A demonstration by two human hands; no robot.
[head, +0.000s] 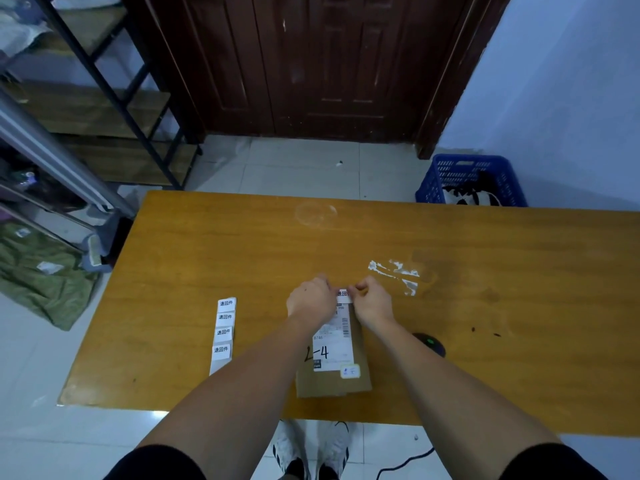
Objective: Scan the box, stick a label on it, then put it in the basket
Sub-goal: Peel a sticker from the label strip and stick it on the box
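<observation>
At the near middle of the tabletop point(485, 306), in the head view, the box point(334, 384) lies flat with its long axis running near to far, its near end just short of the tabletop's near edge. A white shipping sheet point(334, 344) covers much of its top face. Both hands meet over the box's far end: the left hand point(311, 301) and the right hand point(372, 303) each pinch one side of a small white label point(343, 295), so each grip is closed on the label, left from its left edge, right from its right edge. The label sits crosswise to the box's long axis, right at the far edge of the shipping sheet; whether it is already pressed down or held just above the surface I cannot tell.

The sticking step looks to be in hand. For the move to the basket point(471, 180), which stands on the floor beyond the tabletop's far right corner, the right hand is the nearer one, and the box lies directly below and nearward of both grips. A strip of spare labels point(223, 332) lies to the left of the box, apart from it, and a dark scanner point(429, 342) with a green light rests just to its right, partly hidden by the right forearm.
</observation>
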